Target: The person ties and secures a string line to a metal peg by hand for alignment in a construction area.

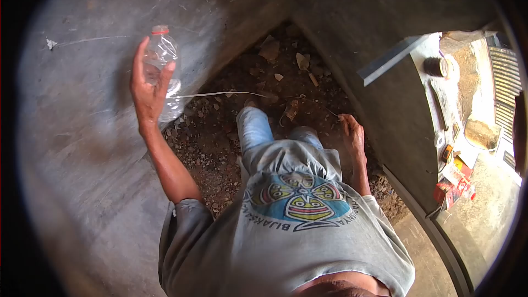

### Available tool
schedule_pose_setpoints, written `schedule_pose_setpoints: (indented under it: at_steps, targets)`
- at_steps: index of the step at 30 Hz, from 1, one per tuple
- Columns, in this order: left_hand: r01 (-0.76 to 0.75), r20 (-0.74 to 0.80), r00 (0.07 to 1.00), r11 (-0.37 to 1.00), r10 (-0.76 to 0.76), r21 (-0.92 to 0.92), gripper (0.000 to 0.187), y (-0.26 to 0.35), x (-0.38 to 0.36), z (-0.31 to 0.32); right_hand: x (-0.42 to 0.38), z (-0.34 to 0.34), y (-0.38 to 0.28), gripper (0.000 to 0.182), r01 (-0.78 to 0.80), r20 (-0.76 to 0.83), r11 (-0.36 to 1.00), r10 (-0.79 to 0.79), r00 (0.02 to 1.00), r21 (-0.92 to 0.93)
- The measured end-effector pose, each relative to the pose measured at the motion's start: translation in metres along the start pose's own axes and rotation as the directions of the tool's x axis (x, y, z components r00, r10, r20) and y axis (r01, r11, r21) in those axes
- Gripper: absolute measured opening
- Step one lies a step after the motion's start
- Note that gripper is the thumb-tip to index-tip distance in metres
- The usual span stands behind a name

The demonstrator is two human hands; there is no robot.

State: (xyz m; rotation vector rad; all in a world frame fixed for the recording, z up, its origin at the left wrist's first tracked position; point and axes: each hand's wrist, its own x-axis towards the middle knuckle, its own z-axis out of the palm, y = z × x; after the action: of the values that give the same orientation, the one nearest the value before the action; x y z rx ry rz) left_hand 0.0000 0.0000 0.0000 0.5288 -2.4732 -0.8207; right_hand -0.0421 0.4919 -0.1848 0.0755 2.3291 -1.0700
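My left hand (148,91) grips a clear plastic bottle (169,55) with a red ring below its cap, close to the grey wall. The fingers are partly hidden behind the bottle. A thin white string (220,93) runs from beside the bottle towards the right, fading against the dark ground. At its far end my right hand (353,135) is closed in a pinch on the string, low by the right wall. Whether the string is fastened to the bottle cannot be made out.
Grey walls (82,132) meet in a corner ahead. Rubble and soil (203,159) cover the ground around my legs. Through an opening at right are a dark spool-like roll (435,67), a red box (446,193) and a tape measure (446,153). Another string (91,39) lies along the left wall.
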Motion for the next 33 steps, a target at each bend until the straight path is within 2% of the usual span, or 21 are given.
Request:
schedule_pose_setpoints:
  at_steps: [2,3,5,6,9,10,13,16,19,20,23,24,29,30,32,33]
  targets:
    - [-0.154,-0.076,0.985,0.987,0.158,0.055,0.072,0.007,0.019,-0.021,0.019,0.022,0.007,0.029,0.083,0.045,0.996,-0.083,0.996,-0.011]
    - [-0.008,-0.011,1.000,0.998,0.008,-0.059,0.070,-0.021,0.009,0.015,-0.015,-0.027,0.009,0.029,-0.018,0.090,0.973,0.040,0.995,-0.229]
    - [-0.048,-0.055,0.997,0.999,0.048,0.001,0.067,-0.047,0.042,-0.007,0.021,0.015,-0.006,0.029,0.096,0.179,0.947,-0.043,0.983,-0.305]
    - [-0.079,-0.038,0.996,0.991,0.084,0.107,0.065,-0.062,0.060,-0.027,0.033,0.042,-0.022,0.029,0.116,0.180,0.962,-0.072,0.981,-0.246]
    - [-0.199,0.031,0.980,0.977,0.198,0.079,0.064,-0.088,0.066,-0.033,0.030,0.065,-0.049,0.030,-0.046,0.158,0.992,0.064,0.985,-0.118]
    - [-0.231,0.010,0.973,0.973,0.230,0.023,0.062,-0.093,0.068,-0.031,0.032,0.075,-0.050,0.030,-0.026,0.110,0.994,0.038,0.993,-0.104]
    - [-0.305,-0.020,0.952,0.952,0.305,0.009,0.064,-0.106,0.072,-0.035,0.019,0.102,-0.045,0.028,0.017,0.032,0.994,-0.014,0.999,-0.111]
    - [-0.428,-0.002,0.902,0.894,0.432,0.133,0.067,-0.109,0.076,-0.039,0.017,0.126,-0.054,0.024,0.037,-0.003,0.990,-0.038,0.999,-0.132]
    - [-0.447,0.095,0.894,0.878,0.437,0.169,0.069,-0.107,0.078,-0.043,0.033,0.135,-0.074,0.028,-0.063,0.028,0.990,0.067,0.997,-0.123]
    - [-0.416,0.114,0.909,0.893,0.401,0.171,0.068,-0.105,0.075,-0.042,0.043,0.142,-0.070,0.027,-0.010,-0.014,0.997,0.009,1.000,-0.076]
    - [-0.397,0.202,0.908,0.908,0.367,0.133,0.068,-0.115,0.069,-0.034,0.079,0.159,-0.072,0.028,-0.001,-0.082,0.996,-0.006,0.997,-0.092]
    - [-0.412,0.192,0.900,0.908,0.391,0.081,0.066,-0.118,0.069,-0.024,0.092,0.162,-0.073,0.029,0.009,-0.069,0.993,-0.017,0.997,-0.115]
    - [-0.270,0.370,0.908,0.951,0.199,0.151,0.061,-0.129,0.053,0.030,0.156,0.170,-0.073,0.030,0.049,0.016,0.982,-0.047,0.999,-0.182]
    - [-0.262,0.372,0.908,0.954,0.191,0.148,0.061,-0.133,0.052,0.041,0.175,0.175,-0.058,0.036,0.111,-0.008,0.977,-0.114,0.993,-0.183]
    - [-0.281,0.404,0.898,0.936,0.178,0.213,0.062,-0.137,0.058,0.056,0.217,0.184,-0.037,0.039,0.053,-0.004,0.996,-0.054,0.999,-0.070]
    - [-0.320,0.376,0.898,0.925,0.227,0.205,0.062,-0.142,0.056,0.054,0.231,0.191,-0.026,0.041,0.017,0.006,1.000,-0.017,1.000,-0.012]
